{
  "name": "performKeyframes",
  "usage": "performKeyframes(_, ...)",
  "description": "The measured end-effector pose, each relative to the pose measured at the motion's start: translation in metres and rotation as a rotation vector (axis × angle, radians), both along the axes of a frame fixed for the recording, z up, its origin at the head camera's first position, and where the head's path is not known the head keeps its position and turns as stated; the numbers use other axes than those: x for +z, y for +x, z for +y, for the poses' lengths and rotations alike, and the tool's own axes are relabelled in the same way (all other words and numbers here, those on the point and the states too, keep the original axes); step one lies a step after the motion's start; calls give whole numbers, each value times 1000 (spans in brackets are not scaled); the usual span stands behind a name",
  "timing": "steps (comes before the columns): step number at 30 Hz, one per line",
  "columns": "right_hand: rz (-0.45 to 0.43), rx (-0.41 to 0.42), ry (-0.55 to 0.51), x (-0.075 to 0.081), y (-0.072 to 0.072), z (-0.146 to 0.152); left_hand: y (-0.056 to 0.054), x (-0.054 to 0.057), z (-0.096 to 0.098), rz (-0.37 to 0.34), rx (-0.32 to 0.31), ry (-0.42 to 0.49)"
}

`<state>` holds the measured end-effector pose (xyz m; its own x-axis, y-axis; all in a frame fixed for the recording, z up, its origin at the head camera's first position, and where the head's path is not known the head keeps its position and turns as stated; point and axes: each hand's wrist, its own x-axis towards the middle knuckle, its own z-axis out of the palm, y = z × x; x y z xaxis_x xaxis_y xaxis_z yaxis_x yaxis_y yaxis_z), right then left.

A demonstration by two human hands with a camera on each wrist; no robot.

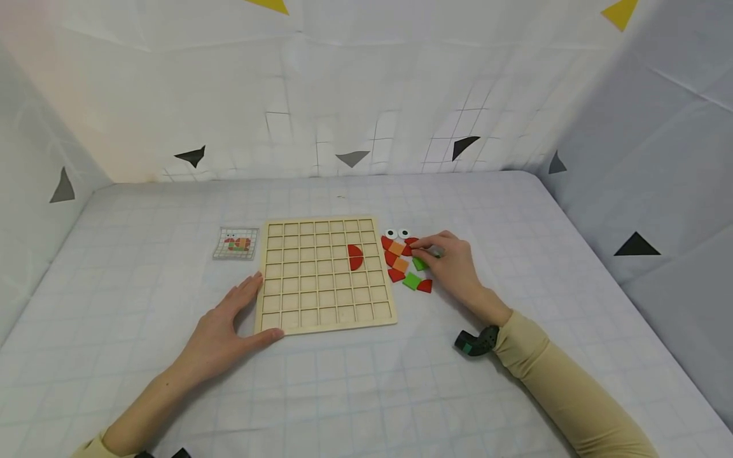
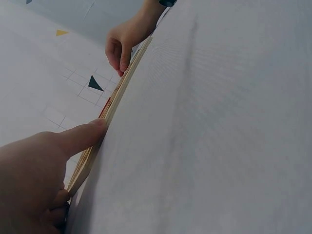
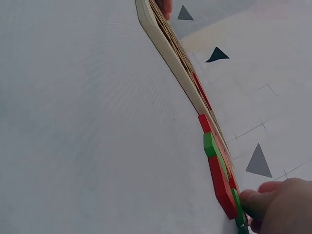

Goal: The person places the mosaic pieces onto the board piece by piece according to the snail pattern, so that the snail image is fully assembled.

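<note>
My left hand rests at the near left corner of a wooden grid board, thumb along its front edge and fingers against its left side. Two red quarter-circle pieces lie in the board's grid, forming a half circle. Beside the board's right edge, my right hand pinches a red quarter-circle piece between thumb and index finger, partly hidden by the fingertips. Around it lie more red pieces, orange squares and green pieces. One green piece is partly under the right hand.
Two round eye pieces lie at the far end of the loose pieces. A small picture card with a coloured grid pattern is left of the board. A white cloth covers the table, and white sheets hang behind it.
</note>
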<state>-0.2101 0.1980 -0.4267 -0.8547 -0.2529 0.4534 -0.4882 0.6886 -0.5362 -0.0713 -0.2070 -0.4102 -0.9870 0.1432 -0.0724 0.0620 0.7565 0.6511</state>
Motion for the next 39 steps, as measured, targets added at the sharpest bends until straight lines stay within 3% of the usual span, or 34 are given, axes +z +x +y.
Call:
performKeyframes(4,14,-8,-16,-1,-2,1,0,-2,-1,4,-1,9)
performKeyframes(12,-35,108,24,2,-4,-8,-1,-5,0,6,-4,11)
performKeyframes(30,-100,63,-36,-1,-3,-10,-1,-4,0,2,1,1)
performKeyframes(39,-85,75,-45,-2,-2,-9,-1,-4,0,1,5,-5)
